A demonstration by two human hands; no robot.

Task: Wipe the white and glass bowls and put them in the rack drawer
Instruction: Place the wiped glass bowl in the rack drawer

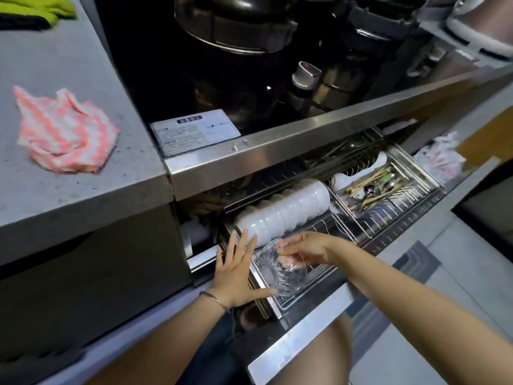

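Two thin bracelets (214, 298) encircle the wrist directly behind the left hand (236, 276): one dark band, one copper-toned metal bangle. Both forearms are bare.

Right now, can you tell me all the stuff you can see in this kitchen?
pink-and-white striped cloth: one, crumpled on grey speckled countertop, left.
yellow-green fabric: one, countertop's far corner.
white printed label: one, dark surface above drawer.
big black pots: at least two, behind the label.
steel wire rack drawer: one, silver, pulled open.
white bowls: one packed row, on edge, drawer's left side.
chopsticks and spoons: a bunch, mixed colours, drawer's right basket.
clear ribbed glass bowl: one, over drawer's front.
left hand: open, flat beside glass bowl.
right hand: pinching the glass bowl's rim.
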